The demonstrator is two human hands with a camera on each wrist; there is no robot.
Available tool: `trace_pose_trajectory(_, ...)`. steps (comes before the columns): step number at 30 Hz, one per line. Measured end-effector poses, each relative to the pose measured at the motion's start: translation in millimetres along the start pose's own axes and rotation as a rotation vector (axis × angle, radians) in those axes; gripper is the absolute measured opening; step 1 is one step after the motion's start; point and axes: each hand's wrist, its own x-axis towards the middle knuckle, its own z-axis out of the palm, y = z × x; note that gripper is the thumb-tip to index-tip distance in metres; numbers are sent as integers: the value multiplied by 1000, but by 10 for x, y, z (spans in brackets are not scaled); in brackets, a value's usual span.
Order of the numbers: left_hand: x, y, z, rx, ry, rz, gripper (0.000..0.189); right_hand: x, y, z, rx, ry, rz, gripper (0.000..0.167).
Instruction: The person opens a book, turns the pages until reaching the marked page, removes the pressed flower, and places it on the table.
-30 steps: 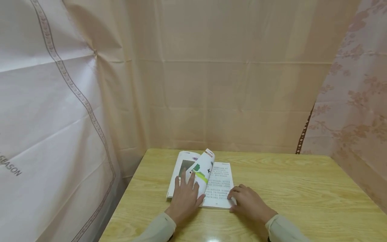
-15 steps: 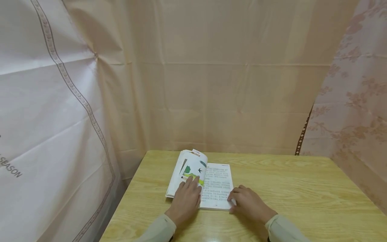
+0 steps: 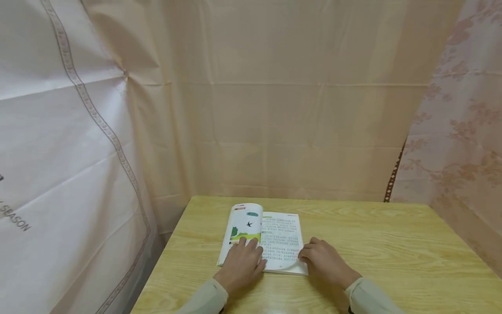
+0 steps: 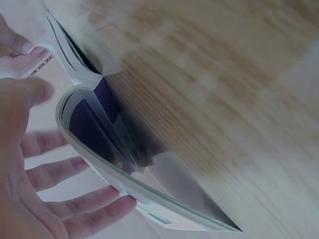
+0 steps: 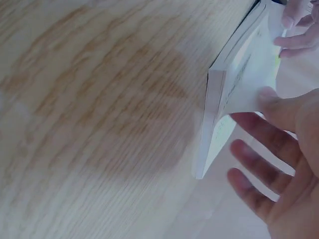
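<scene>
An open book [image 3: 279,237] lies on the table, with a bird picture on its left page and lines of print on the right. My left hand [image 3: 240,265] rests on the lower part of the left page, its fingers extended. In the left wrist view those fingers [image 4: 82,201] press on pages that bow up from the spine. At the book's lower right corner my right hand [image 3: 324,263] pinches one lifted page corner. The right wrist view has the thumb [image 5: 279,107] on top of that curled page and a finger underneath.
The wooden table [image 3: 372,244] extends to both sides of the book. Behind it hangs a beige curtain [image 3: 298,131]. A pale printed cloth [image 3: 78,174] hangs at the left, and a flowered one [image 3: 462,148] at the right.
The raised picture page has come down flat on the left side under my left hand. My right hand has stayed in place and now lifts the right page's lower corner.
</scene>
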Motion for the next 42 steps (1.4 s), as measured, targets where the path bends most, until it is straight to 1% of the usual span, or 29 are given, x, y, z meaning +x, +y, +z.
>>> trace_pose_trajectory(2,4,20,2,-8,-26,-13,43,4,-11,-10,-8,31,4,10)
trace_pose_trajectory(4,5,42,9,8,-40,-16,55,17,-27,-26,-20,92,0,9)
trace_pose_trajectory(7,15,57,31,34,-36,-15,63,49,-44,-58,-45,188,-21,11)
trace_pose_trajectory(10,20,57,43,41,-21,-12,62,80,-53,-97,-59,261,-40,13)
trace_pose_trajectory(15,20,54,28,34,-10,-6,53,108,-68,-139,-53,333,-61,16)
trace_pose_trajectory(17,16,52,24,36,-3,-6,48,114,-75,-150,-35,357,-54,18)
trace_pose_trajectory(19,16,49,22,29,9,-13,44,115,-84,-160,-10,361,-18,23)
trace_pose_trajectory(21,16,44,23,16,19,-33,43,110,-93,-167,12,338,38,31)
trace_pose_trajectory(23,16,38,22,-11,35,-64,48,93,-99,-161,10,269,89,39)
trace_pose_trajectory(25,11,28,25,-56,68,-96,57,65,-101,-137,-5,157,120,46)
trace_pose_trajectory(26,6,22,28,-73,97,-101,63,47,-101,-117,-13,93,124,47)
trace_pose_trajectory(28,-6,9,37,-109,163,-98,72,3,-103,-68,-4,-38,137,50)
trace_pose_trajectory(29,-13,4,41,-130,202,-93,77,-18,-105,-43,10,-91,144,50)
trace_pose_trajectory(30,-18,-2,44,-151,233,-85,81,-37,-104,-19,24,-134,154,50)
trace_pose_trajectory(31,-21,-7,46,-167,254,-83,85,-55,-104,1,39,-161,164,49)
trace_pose_trajectory(33,-25,-18,45,-183,271,-87,90,-78,-100,28,64,-178,177,45)
trace_pose_trajectory(35,-21,-33,36,-166,276,-91,85,-81,-85,40,61,-160,162,39)
trace_pose_trajectory(36,-16,-45,31,-144,267,-87,80,-77,-75,43,55,-150,153,36)
trace_pose_trajectory(37,-9,-58,26,-102,264,-78,71,-71,-65,43,48,-138,141,33)
trace_pose_trajectory(40,4,-91,12,28,252,-13,41,-51,-35,45,27,-125,113,30)
trace_pose_trajectory(42,5,-105,9,79,232,35,31,-45,-22,47,22,-120,98,31)
